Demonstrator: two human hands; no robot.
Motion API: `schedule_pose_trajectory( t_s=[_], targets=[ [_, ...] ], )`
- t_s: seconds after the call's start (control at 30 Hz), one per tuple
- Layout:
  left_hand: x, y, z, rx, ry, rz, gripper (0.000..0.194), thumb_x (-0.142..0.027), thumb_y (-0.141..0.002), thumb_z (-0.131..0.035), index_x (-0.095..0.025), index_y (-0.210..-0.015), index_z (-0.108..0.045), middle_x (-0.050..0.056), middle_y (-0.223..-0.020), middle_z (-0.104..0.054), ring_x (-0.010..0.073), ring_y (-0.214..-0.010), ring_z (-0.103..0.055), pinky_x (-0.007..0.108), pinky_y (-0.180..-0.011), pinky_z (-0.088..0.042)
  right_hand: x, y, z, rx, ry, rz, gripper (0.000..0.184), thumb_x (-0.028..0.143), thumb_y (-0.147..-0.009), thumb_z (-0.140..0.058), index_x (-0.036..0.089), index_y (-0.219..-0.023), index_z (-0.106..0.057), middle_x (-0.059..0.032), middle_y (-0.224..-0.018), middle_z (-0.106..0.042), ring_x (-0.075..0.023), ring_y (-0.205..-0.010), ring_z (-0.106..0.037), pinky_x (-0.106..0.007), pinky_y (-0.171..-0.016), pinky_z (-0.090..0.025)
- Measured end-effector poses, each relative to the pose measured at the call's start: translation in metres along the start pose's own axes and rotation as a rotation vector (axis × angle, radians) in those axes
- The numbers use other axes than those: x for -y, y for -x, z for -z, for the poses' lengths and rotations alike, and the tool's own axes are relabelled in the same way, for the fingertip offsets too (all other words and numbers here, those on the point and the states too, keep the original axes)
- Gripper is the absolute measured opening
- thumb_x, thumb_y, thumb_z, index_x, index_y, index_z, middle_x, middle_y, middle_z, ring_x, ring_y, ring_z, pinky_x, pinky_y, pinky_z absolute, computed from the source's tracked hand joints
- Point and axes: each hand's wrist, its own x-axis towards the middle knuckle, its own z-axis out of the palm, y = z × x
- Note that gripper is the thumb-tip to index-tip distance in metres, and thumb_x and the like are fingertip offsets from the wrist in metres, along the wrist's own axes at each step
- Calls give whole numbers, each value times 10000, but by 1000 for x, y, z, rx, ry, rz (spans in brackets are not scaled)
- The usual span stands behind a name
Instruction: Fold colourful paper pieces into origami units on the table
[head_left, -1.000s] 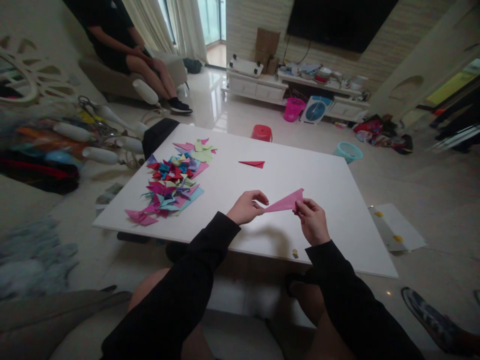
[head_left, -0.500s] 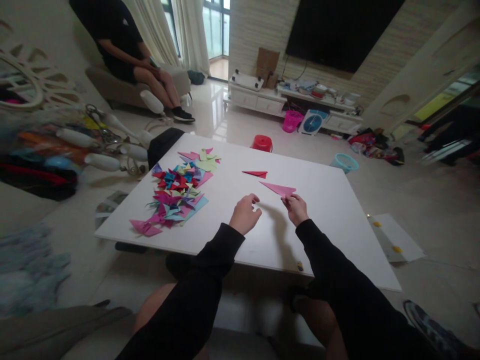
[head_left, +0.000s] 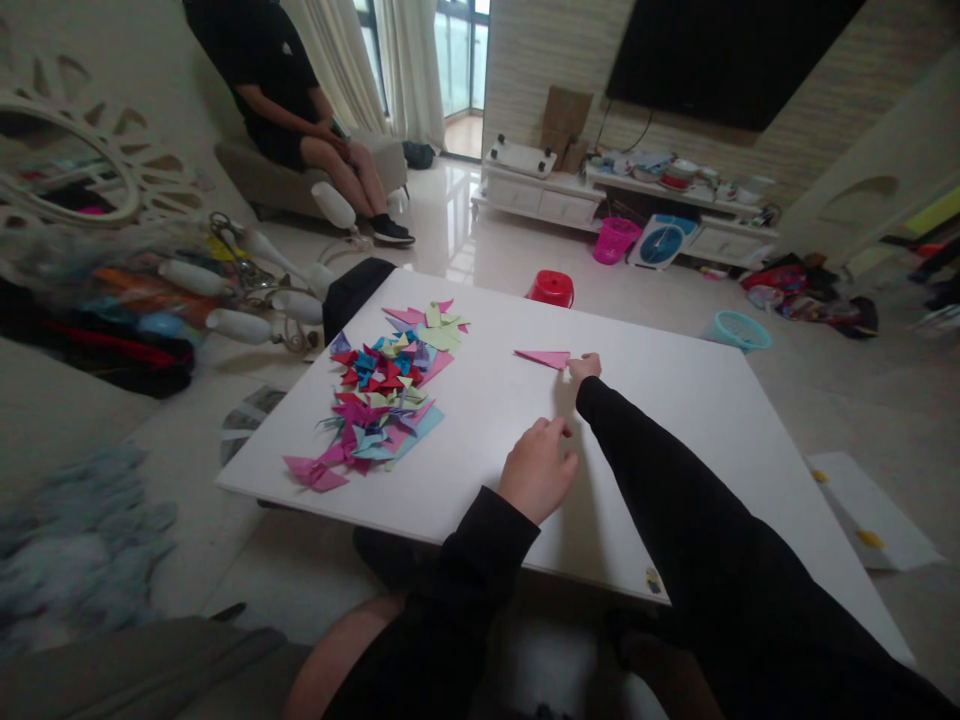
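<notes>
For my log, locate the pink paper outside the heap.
In the head view, the pink paper is right of centre, over the far half of the white table, its wide end at the right hand and the heap to its left.

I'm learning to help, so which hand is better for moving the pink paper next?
Probably the right hand: it's at the wide end of the pink paper. The left hand is apart, not touching the paper.

A white table (head_left: 697, 400) bears heaped colourful folded papers (head_left: 382, 378), a slim pink paper (head_left: 541, 358) and a sticker (head_left: 653, 580).
</notes>
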Motion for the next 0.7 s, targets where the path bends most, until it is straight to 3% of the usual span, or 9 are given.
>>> schedule_pose_trajectory(
  t_s=[0.13, 0.3, 0.43, 0.57, 0.7],
  targets=[
    [-1, 2, 1, -6, 5, 7, 188, -179, -878, -570, -196, -1051, -642, 113, -1116, -675, 253, -960, -641, 381, -880, -485, -17, 14, -7, 101, 290, 186, 329, 149, -814, -633, 191, -1141, -640, -152, -1396, -550, -291, -1321, -439, -421, -1127, -357],
    [-9, 7, -1, 15, -48, 5, 198, -200, -893, -542, -203, -1062, -645, 78, -1097, -679, 226, -959, -637, 356, -899, -498, -24, 30, -32, 329, 865, 428, 360, 300, -977, -475, 186, -1273, -647, -178, -1422, -549, -369, -1311, -420, -552, -1100, -339],
    [-12, 10, 0, 41, -58, 6, 211, -210, -896, -542, -203, -1079, -647, 81, -1116, -677, 241, -1027, -644, 359, -933, -498, -22, 31, -33, 353, 912, 468, 405, 282, -991, -453, 160, -1337, -624, -194, -1420, -556, -373, -1287, -449, -545, -1068, -351],
    [-9, 9, 2, 52, -68, -3, 219, -208, -892, -537, -198, -1079, -650, 86, -1109, -678, 254, -1010, -646, 382, -918, -504, -16, 30, -22, 396, 890, 522, 355, 270, -979, -522, 132, -1279, -652, -187, -1395, -585, -305, -1248, -466, -485, -1046, -346],
    [-8, 6, 2, 7, -39, -6, 202, -199, -881, -539, -198, -1048, -655, 81, -1088, -685, 248, -975, -649, 382, -893, -509, -5, 44, -25, 419, 857, 614, 390, 198, -966, -539, 105, -1340, -599, -205, -1490, -513, -281, -1348, -358, -482, -1080, -278]
  ],
)
